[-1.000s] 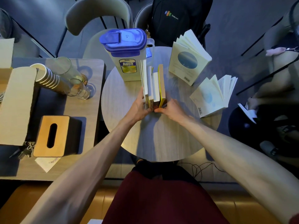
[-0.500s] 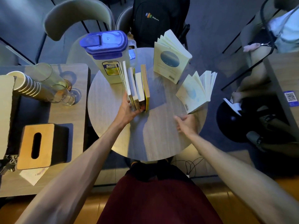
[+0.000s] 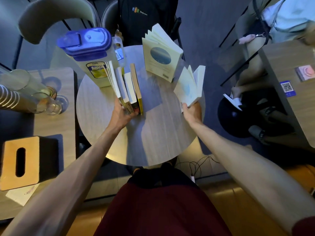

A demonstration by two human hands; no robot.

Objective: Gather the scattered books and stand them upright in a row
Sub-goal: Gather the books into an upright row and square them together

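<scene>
The left hand [image 3: 121, 114] clasped the near end of the upright books [image 3: 129, 87], which stood beside the water jug [image 3: 92, 53] on the round table [image 3: 162, 133]. The right hand [image 3: 192, 113] gripped a fanned pale paperback [image 3: 188, 87] by its near corner, at the table's right edge.

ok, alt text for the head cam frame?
Seen from above, a person's left hand holds a row of upright books on a round table while the right hand grips a fanned-open pale book at the table's right edge. A second pale book and a blue-lidded jug stand at the far side.
</scene>
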